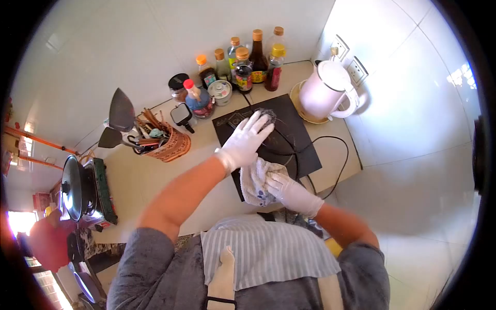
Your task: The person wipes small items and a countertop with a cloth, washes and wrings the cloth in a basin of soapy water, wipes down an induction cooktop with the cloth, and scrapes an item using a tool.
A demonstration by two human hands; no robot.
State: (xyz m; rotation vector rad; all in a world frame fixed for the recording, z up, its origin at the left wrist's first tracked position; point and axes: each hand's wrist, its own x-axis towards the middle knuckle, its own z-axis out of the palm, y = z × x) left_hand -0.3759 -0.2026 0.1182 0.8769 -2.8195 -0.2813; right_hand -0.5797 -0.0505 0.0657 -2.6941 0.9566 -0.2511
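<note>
My left hand (pixel 244 143), in a thin white glove, presses its fingers on a dark, wiry scouring ball (pixel 267 115). The ball rests near the far edge of a flat black cooktop (pixel 305 155). Closer to my body, my right hand (pixel 295 195), also gloved, grips a bunched white cloth (pixel 253 182) with dark blue spots. Part of that cloth lies over the cooktop's near side. A black cord (pixel 338 183) loops across the cooktop and onto the counter at the right.
A pink electric kettle (pixel 321 93) stands on a plate at the back right. Several sauce bottles (pixel 258 57) line the wall. Left of them is a woven utensil basket (pixel 173 147). A gas stove with a lidded pan (pixel 75 188) is at far left, near a person in red (pixel 49 240).
</note>
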